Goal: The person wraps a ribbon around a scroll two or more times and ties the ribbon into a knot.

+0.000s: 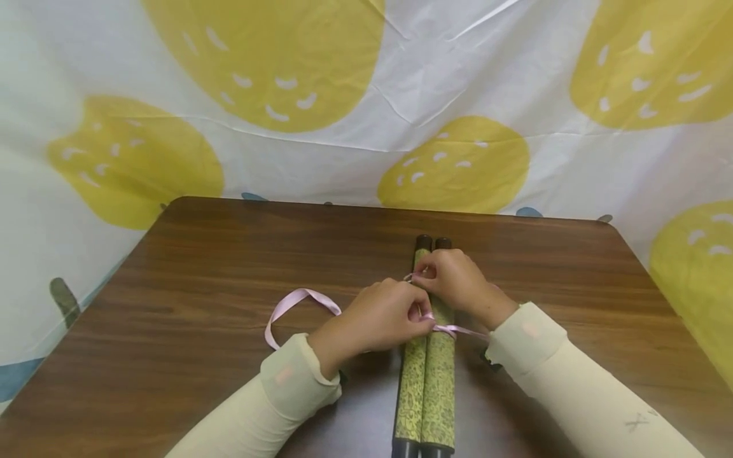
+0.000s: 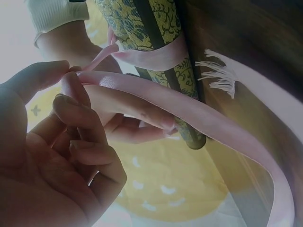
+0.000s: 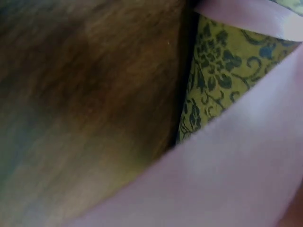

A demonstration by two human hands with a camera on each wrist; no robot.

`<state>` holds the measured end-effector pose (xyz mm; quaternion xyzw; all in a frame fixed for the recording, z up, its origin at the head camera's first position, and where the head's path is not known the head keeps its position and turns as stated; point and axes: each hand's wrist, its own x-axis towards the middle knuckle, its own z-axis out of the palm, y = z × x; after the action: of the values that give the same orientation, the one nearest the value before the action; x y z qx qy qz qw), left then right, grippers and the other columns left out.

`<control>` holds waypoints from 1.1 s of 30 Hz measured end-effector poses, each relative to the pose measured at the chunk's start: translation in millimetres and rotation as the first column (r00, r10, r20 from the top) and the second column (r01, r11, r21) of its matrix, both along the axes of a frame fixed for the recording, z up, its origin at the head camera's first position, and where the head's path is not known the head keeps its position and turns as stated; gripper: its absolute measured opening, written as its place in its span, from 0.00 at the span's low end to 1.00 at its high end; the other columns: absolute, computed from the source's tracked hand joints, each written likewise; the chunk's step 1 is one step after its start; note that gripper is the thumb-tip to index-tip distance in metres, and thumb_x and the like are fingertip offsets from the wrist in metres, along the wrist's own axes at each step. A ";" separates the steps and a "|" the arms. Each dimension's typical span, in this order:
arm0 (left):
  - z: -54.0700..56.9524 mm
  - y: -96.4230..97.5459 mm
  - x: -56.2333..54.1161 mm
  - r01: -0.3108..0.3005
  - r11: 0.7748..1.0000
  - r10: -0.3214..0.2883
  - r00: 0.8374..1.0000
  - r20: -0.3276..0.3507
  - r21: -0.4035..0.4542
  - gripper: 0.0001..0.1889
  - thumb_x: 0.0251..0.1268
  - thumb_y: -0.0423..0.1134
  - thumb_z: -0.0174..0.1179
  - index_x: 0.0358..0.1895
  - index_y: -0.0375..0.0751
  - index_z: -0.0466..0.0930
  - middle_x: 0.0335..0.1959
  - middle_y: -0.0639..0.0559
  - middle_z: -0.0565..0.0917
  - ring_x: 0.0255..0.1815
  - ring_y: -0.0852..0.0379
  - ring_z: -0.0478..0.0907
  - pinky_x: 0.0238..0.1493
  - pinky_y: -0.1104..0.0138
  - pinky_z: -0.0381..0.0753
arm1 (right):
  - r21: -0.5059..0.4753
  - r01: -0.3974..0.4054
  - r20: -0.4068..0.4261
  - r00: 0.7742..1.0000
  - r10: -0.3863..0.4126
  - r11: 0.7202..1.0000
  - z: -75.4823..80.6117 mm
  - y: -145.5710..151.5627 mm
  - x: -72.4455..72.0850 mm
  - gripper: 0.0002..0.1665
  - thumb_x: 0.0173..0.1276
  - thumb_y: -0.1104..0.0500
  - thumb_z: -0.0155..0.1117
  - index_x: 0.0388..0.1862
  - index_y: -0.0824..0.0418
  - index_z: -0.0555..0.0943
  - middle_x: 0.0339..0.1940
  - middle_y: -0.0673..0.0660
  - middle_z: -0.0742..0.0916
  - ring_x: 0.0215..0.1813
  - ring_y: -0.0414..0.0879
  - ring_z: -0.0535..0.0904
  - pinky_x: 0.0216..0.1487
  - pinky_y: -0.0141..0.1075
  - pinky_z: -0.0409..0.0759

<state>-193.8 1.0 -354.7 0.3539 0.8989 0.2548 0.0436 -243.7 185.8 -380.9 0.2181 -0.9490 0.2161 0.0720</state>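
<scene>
Two long rolls (image 1: pixel 439 388), like a scroll rolled from both sides, lie side by side on the table. Yellow-green floral cloth covers them, and their end caps are black. A pink satin ribbon (image 2: pixel 165 56) goes round both rolls. My left hand (image 1: pixel 380 315) is over the rolls, pinching the ribbon between thumb and forefinger; a long tail (image 2: pixel 208 116) trails from those fingertips. Farther up the rolls, my right hand (image 1: pixel 458 283) pinches a small bit of ribbon, partly hidden by its fingers. In the right wrist view, a blurred strip of ribbon (image 3: pixel 213 165) crosses close to the camera.
The brown wooden table (image 1: pixel 217 254) reaches back to a white curtain (image 1: pixel 321 165) with yellow fruit prints. Left of my left hand, a loop of ribbon (image 1: pixel 280 312) stands out over the table. A frayed ribbon end (image 2: pixel 227 78) shows in the left wrist view.
</scene>
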 end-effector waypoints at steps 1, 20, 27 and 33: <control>0.6 -0.4 0.2 -0.002 1.000 0.002 1.000 0.000 0.002 0.04 0.61 0.47 0.64 0.29 0.58 0.83 0.21 0.67 0.78 0.24 0.67 0.74 0.27 0.69 0.72 | -0.007 -0.017 -0.006 1.000 0.017 1.000 -0.4 0.6 -0.1 0.03 0.64 0.57 0.71 0.32 0.56 0.87 0.23 0.47 0.86 0.26 0.38 0.78 0.31 0.35 0.78; 4.3 -7.3 1.3 -0.015 1.000 0.014 0.999 0.039 0.008 0.04 0.62 0.47 0.65 0.29 0.58 0.84 0.20 0.67 0.78 0.23 0.68 0.75 0.28 0.69 0.73 | -0.171 0.075 -0.074 0.993 -0.089 0.982 1.5 25.3 33.7 0.10 0.63 0.68 0.64 0.42 0.64 0.87 0.25 0.53 0.86 0.27 0.40 0.78 0.30 0.31 0.77; 4.2 -8.4 1.2 -0.021 1.000 0.021 0.999 0.034 0.006 0.04 0.62 0.47 0.65 0.29 0.58 0.83 0.20 0.66 0.77 0.23 0.67 0.74 0.27 0.69 0.72 | -0.110 0.147 -0.052 0.987 -0.153 0.983 -3.4 27.1 27.6 0.08 0.62 0.67 0.64 0.40 0.65 0.86 0.24 0.54 0.84 0.25 0.42 0.74 0.28 0.34 0.74; 4.6 -7.3 1.4 -0.016 1.000 0.016 0.999 0.028 0.004 0.04 0.62 0.47 0.65 0.29 0.58 0.84 0.20 0.67 0.77 0.23 0.68 0.73 0.27 0.69 0.72 | -0.047 0.135 -0.087 0.986 -0.139 0.990 0.1 26.4 24.1 0.03 0.66 0.64 0.67 0.31 0.62 0.85 0.24 0.53 0.83 0.27 0.43 0.75 0.31 0.36 0.73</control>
<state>-192.4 -6.3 -350.1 0.3431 0.9004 0.2620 0.0535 -219.6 212.2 -380.8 0.1603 -0.9529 0.2201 0.1339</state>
